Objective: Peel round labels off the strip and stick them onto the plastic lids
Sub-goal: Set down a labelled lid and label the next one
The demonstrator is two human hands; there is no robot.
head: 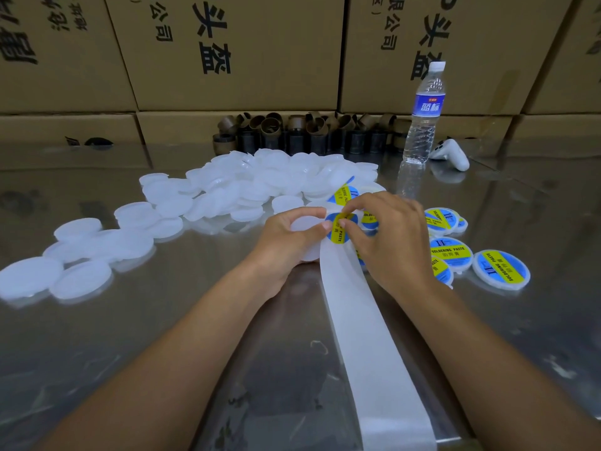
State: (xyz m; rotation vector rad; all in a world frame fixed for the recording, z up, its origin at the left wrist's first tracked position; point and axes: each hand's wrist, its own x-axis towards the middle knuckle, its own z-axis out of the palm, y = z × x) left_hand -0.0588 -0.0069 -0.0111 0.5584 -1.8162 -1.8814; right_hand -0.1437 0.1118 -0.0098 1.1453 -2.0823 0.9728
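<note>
On the steel table, your left hand grips a blank lid. Your right hand pinches a label on the strip, beside that lid. You seem mid-peel; next, centre the label on the lid and press it flat.

Shiny metal table w/ stacked cardboard boxes behind; dim light.
</note>
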